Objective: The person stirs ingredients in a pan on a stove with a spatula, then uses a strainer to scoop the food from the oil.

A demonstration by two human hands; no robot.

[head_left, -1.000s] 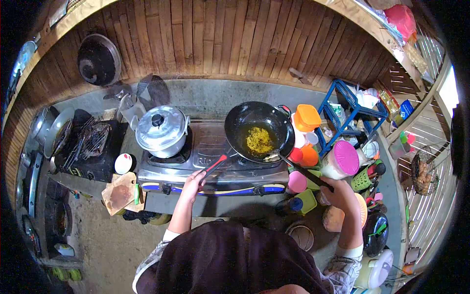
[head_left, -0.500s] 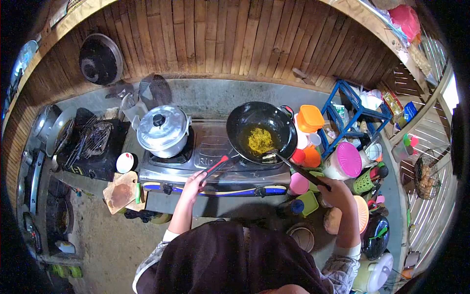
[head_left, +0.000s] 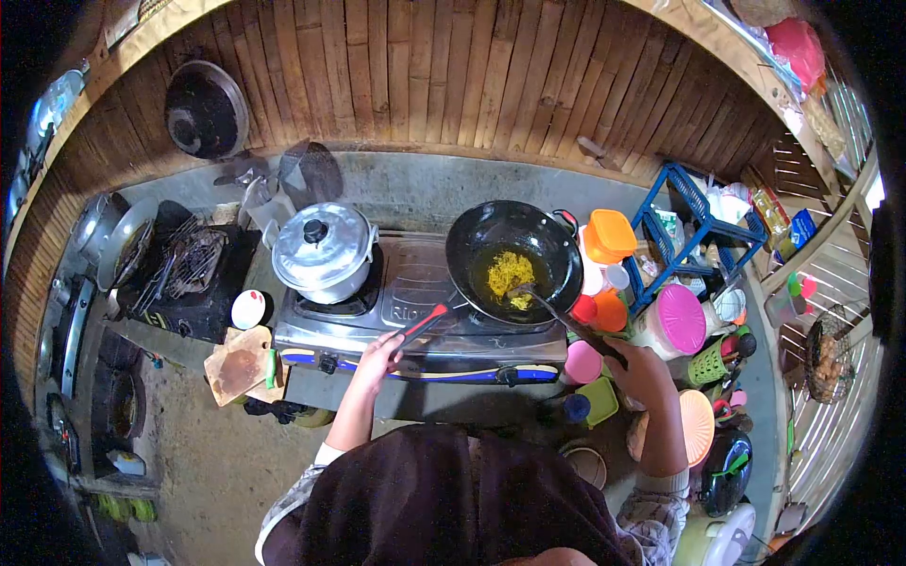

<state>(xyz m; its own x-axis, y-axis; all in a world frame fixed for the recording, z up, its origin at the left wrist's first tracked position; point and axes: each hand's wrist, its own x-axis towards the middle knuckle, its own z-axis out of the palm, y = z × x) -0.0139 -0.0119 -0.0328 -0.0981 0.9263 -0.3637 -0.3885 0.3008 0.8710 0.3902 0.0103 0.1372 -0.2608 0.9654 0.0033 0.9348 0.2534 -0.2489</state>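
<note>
A black wok (head_left: 481, 226) sits on the right burner of the gas stove (head_left: 420, 283), with a yellow shredded or paste-like mixture (head_left: 510, 274) in its middle. My left hand (head_left: 382, 355) is closed round the wok's black-and-red handle (head_left: 429, 319). With my right hand (head_left: 642, 373) I grip a long dark spatula (head_left: 571, 324), whose blade lies inside the wok at the lower edge of the yellow mixture. A lidded aluminium pot (head_left: 326, 255) stands on the left burner.
Plastic tubs, a pink-lidded container (head_left: 679, 319) and a blue rack (head_left: 694, 226) crowd the right side. Cutting boards (head_left: 241, 366), a green-handled knife (head_left: 271, 368) and a white egg-shaped item (head_left: 248, 308) lie left of the stove, beside a blackened grill stove (head_left: 189, 264).
The spatula blade has shifted within the wok, and a small yellow clump now lies apart near it. My right hand has moved slightly left; the whole view has shifted a little.
</note>
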